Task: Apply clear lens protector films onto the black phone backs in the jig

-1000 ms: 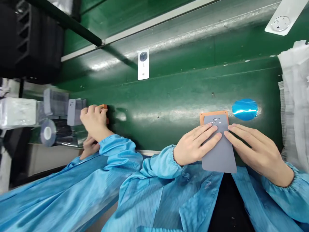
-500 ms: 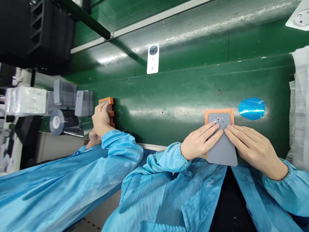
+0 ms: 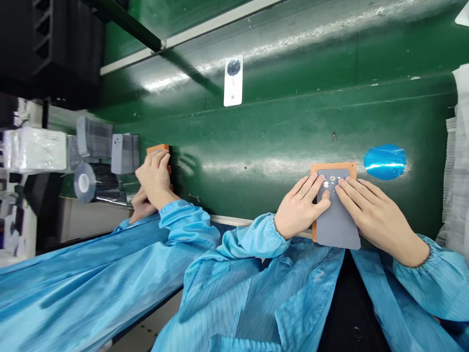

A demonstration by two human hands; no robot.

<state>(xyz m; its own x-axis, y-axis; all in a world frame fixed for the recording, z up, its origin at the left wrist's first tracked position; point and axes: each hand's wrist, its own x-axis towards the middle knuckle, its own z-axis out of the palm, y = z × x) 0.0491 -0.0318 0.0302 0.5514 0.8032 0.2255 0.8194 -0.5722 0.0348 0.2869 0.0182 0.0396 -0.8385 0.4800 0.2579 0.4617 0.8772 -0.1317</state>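
You are working at the near right of the green bench [image 3: 278, 132], an orange jig [image 3: 333, 165] lying under a grey panel [image 3: 337, 222] and both your hands resting there.
The panel is covering most of the jig, its near end jutting slightly past it. Your right hand [image 3: 381, 217] is lying nearly flat, fingers close together, tips touching the panel's far right part. Your left hand [image 3: 296, 210] is lying open, thumb spreading from the fingers, tips touching its far left part; both are touching without gripping. A blue disc [image 3: 384, 162] is lying just right of the jig, a white plate [image 3: 233, 88] farther off, to the left.
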